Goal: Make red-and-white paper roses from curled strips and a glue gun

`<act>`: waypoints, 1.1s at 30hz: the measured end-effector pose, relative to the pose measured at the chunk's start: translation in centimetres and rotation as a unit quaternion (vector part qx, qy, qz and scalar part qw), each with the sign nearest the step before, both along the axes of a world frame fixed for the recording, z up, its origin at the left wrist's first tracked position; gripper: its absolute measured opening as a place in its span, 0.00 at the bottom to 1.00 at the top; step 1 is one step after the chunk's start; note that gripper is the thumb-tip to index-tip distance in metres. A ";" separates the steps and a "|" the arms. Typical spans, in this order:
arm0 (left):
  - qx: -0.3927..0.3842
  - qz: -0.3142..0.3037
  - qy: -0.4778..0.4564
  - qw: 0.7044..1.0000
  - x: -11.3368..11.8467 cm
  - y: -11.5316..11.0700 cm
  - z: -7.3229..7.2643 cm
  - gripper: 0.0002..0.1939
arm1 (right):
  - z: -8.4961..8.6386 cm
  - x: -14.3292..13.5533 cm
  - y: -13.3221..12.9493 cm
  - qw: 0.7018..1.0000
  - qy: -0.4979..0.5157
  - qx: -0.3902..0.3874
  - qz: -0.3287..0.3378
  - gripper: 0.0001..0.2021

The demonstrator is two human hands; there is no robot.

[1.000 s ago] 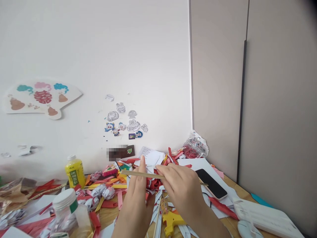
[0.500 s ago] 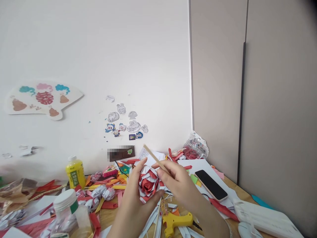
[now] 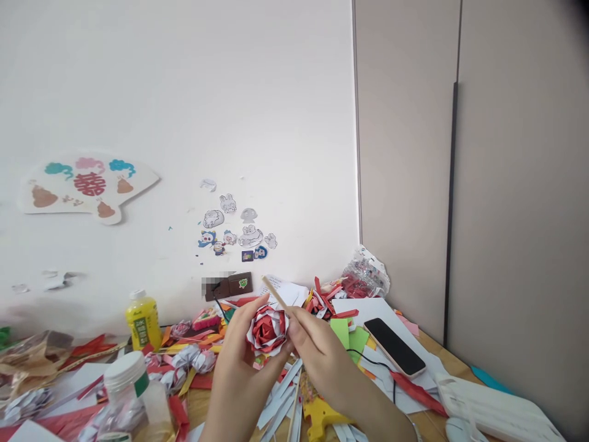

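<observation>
A red and white folded paper flower [image 3: 267,330] faces up between my two hands. My left hand [image 3: 246,353] is wrapped round its left and lower side, thumb beneath it. My right hand [image 3: 315,344] pinches a thin wooden stick [image 3: 275,291] at the flower's right edge; the stick's free end points up and to the left. Below my right hand lies a yellow glue gun [image 3: 319,417], partly hidden by the forearm. White paper strips [image 3: 278,405] lie beneath my hands.
A yellow bottle [image 3: 143,322] and a lidded clear jar [image 3: 133,393] stand at the left among paper scraps. At the right are a phone [image 3: 394,345] on white sheets, a white power strip [image 3: 497,408] and green paper [image 3: 350,334].
Both hands and the flower have shifted slightly left. The flower has turned to show more of its top, and the stick's tip is a little lower. More green paper shows.
</observation>
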State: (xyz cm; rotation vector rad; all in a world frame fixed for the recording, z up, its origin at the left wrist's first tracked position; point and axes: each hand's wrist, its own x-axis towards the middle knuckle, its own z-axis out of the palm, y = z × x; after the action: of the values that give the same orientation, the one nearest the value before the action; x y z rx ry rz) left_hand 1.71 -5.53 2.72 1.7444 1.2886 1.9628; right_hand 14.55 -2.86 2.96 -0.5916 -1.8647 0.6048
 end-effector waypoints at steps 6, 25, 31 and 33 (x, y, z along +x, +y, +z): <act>-0.010 0.030 -0.013 0.999 -0.1 -0.1 -0.1 0.26 | 0.5 0.7 0.4 0.981 -0.013 0.110 -0.161 0.13; -0.003 -0.008 -0.020 1.000 -0.3 0.5 -1.3 0.21 | 1.0 1.3 0.2 0.966 0.047 0.223 -0.125 0.09; 0.002 -0.037 -0.055 0.998 0.3 0.1 -1.0 0.19 | 1.2 1.4 0.1 0.986 0.079 0.126 -0.074 0.08; 0.004 -0.044 -0.056 0.997 0.1 0.3 -1.1 0.19 | 1.2 1.4 0.1 0.988 0.082 0.109 -0.070 0.08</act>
State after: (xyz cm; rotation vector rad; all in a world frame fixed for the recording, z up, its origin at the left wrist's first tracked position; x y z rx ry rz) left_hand 1.83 -5.26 1.63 1.6405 1.1482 1.9885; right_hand 15.95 -2.73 4.14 -0.5075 -1.6907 0.3411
